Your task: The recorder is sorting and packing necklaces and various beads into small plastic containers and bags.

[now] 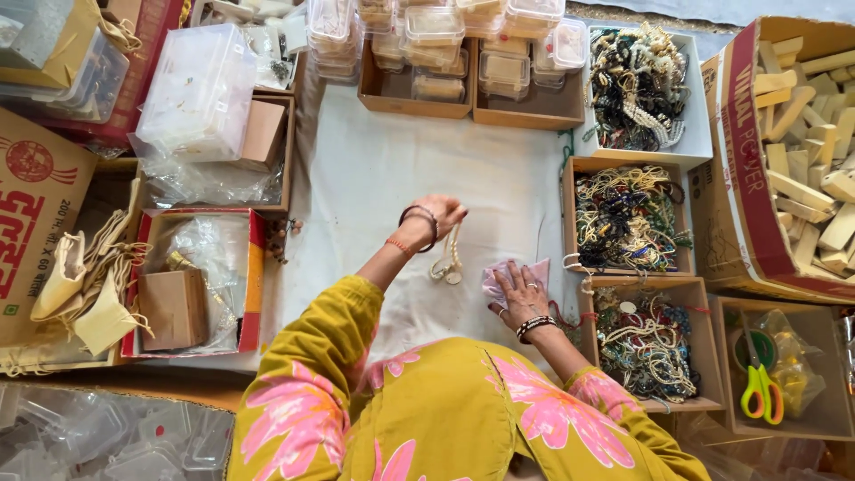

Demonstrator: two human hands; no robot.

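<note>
The person's left hand is raised above the white cloth that covers the work surface, its fingers closed around the top of a cream-coloured beaded necklace. The necklace hangs down from that grip in a loop, and its lower end with a small round pendant rests just above the cloth, between the two hands. The right hand lies flat and open, palm down, pressing a small pale pink piece of fabric against the cloth; it grips nothing. The hanging necklace is just beside the left edge of this pink fabric, near the right hand's fingertips. Both wrists carry dark bead bracelets, and the sleeves are mustard yellow with pink flowers.

To the right of the hands stand three open cardboard boxes of tangled bead necklaces: a white one farthest from the person, a brown one in the middle and another brown one nearest, the last just beside the right forearm. Farther right, a large carton holds pale wooden blocks, and a low box holds green-handled scissors. Beyond the cloth, stacks of clear plastic lidded boxes sit in cardboard trays. On the left, a red-edged box holds a small brown cardboard box and clear plastic bags, and cream drawstring pouches lie beside it.
</note>
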